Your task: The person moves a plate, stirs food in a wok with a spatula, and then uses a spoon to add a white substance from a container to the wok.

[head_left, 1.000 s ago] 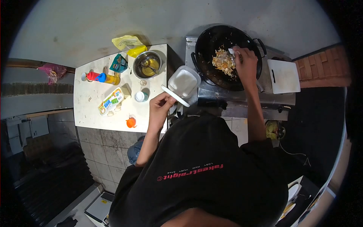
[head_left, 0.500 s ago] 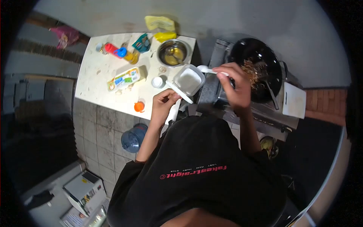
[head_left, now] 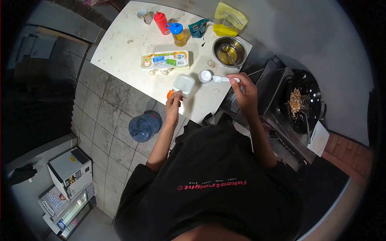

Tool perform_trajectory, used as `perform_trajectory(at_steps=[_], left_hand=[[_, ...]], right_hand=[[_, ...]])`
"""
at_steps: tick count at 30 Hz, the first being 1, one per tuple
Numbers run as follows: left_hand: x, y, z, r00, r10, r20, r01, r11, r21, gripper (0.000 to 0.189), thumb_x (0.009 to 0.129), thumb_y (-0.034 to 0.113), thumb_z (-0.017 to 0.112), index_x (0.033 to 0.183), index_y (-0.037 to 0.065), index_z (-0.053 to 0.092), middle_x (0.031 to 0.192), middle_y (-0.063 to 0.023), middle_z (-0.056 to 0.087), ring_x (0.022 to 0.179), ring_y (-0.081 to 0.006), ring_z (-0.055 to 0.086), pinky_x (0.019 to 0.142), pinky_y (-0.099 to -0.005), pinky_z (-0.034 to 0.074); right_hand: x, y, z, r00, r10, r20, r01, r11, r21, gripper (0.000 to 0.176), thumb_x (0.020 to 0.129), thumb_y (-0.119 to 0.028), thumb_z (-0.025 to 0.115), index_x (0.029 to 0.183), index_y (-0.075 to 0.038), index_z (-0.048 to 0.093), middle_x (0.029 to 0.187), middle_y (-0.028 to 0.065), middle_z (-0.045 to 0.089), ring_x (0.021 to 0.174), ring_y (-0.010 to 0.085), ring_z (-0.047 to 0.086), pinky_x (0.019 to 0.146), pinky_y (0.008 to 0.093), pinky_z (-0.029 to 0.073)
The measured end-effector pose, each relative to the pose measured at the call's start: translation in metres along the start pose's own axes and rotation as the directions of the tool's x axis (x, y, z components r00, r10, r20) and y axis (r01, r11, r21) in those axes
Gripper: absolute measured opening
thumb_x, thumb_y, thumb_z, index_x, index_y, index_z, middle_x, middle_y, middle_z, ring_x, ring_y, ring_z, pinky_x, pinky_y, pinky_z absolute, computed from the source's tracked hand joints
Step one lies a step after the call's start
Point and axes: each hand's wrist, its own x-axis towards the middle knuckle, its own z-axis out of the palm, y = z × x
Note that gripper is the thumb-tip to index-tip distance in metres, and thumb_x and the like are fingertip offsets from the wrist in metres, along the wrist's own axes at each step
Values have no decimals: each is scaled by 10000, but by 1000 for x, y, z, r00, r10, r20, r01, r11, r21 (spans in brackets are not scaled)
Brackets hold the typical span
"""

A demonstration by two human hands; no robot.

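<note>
My right hand [head_left: 245, 90] pinches the handle of a white plastic spoon [head_left: 220, 79]. The spoon's bowl points left, close beside a small round white cup [head_left: 205, 76] on the table. At the table's near side, my left hand [head_left: 173, 105] has its fingers closed at the near corner of a squarish white plastic tub [head_left: 184, 83]. An orange cap [head_left: 169, 94] shows partly behind those fingers. Beyond the tub lies a labelled egg carton [head_left: 165, 59]. A steel bowl [head_left: 229, 51] with yellow liquid and a utensil stands to the upper right.
On the white table [head_left: 120, 52] are a red squeeze bottle [head_left: 161, 23], a blue-capped bottle [head_left: 177, 35], a mug [head_left: 144, 16], a teal pouch [head_left: 198, 28] and a yellow bag [head_left: 229, 20]. A black wok [head_left: 304, 102] holding food and a spatula sits on the stove. A water jug [head_left: 145, 126] is on the floor.
My view has turned toward the table. My left hand and the white tub have moved left, away from the stove side; the spoon in my right hand is now by the small cup.
</note>
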Motion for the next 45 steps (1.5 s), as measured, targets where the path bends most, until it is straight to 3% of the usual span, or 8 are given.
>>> perform_trajectory(at_steps=[12, 17, 23, 34, 38, 40, 43, 45], left_hand=[[89, -56, 4, 995, -56, -82, 46, 992, -121, 263, 958, 321, 626, 807, 108, 594, 744, 27, 519, 639, -57, 432, 599, -216, 362], [98, -73, 9, 999, -41, -35, 33, 982, -188, 287, 976, 282, 618, 755, 108, 557, 731, 21, 538, 652, -61, 450, 610, -219, 371], [95, -95, 13, 988, -36, 150, 87, 934, -345, 203, 998, 265, 601, 926, 77, 632, 851, 8, 602, 758, -87, 528, 732, -223, 452], [77, -121, 6, 992, -31, 121, 59, 970, -234, 173, 1003, 171, 582, 1071, 25, 644, 1030, -44, 658, 929, -126, 619, 893, -256, 497], [74, -136, 13, 998, -14, 67, 29, 971, -235, 200, 990, 134, 594, 1148, 12, 616, 1058, -76, 654, 897, -148, 636, 864, -262, 517], [67, -136, 24, 986, 77, -147, -101, 982, -162, 192, 970, 133, 624, 1118, 13, 598, 1012, -92, 646, 839, -150, 635, 790, -255, 526], [60, -146, 35, 952, -5, -306, -21, 996, -84, 198, 907, 152, 699, 1005, 7, 607, 921, -71, 639, 781, -165, 612, 750, -275, 511], [51, -155, 43, 973, 33, -228, -13, 996, 91, 238, 887, 176, 720, 998, 18, 581, 910, -73, 619, 790, -154, 607, 733, -266, 507]], right_hand=[[-23, -2, -1, 971, 187, -151, -193, 981, -24, 127, 924, -32, 628, 1034, -41, 692, 935, 30, 637, 794, 79, 552, 706, 229, 420], [-26, -1, -7, 967, 171, -186, -186, 981, -62, 135, 922, -27, 624, 1038, -40, 693, 917, 23, 626, 760, 71, 523, 706, 228, 417], [-28, 9, -10, 964, 196, -180, -207, 977, -45, 137, 925, -23, 615, 1039, -34, 691, 916, 25, 630, 748, 72, 519, 702, 233, 415], [-28, 16, -19, 971, 197, -139, -199, 980, -3, 127, 925, -25, 620, 1030, -28, 691, 929, 30, 647, 760, 72, 535, 708, 231, 421], [-30, 21, -28, 967, 230, -106, -232, 973, 0, 128, 924, -28, 620, 1028, -36, 694, 916, 27, 645, 757, 73, 536, 704, 230, 419], [-30, 22, -33, 971, 219, -99, -220, 976, 4, 129, 924, -29, 621, 1028, -39, 695, 912, 25, 644, 753, 72, 532, 700, 231, 417], [-31, 23, -42, 967, 237, -88, -238, 971, 2, 125, 924, -30, 621, 1025, -40, 695, 915, 23, 647, 740, 68, 520, 689, 236, 412], [-33, 28, -49, 961, 265, -74, -265, 964, 6, 125, 925, -33, 623, 1027, -39, 693, 926, 22, 654, 759, 73, 538, 705, 235, 420]])
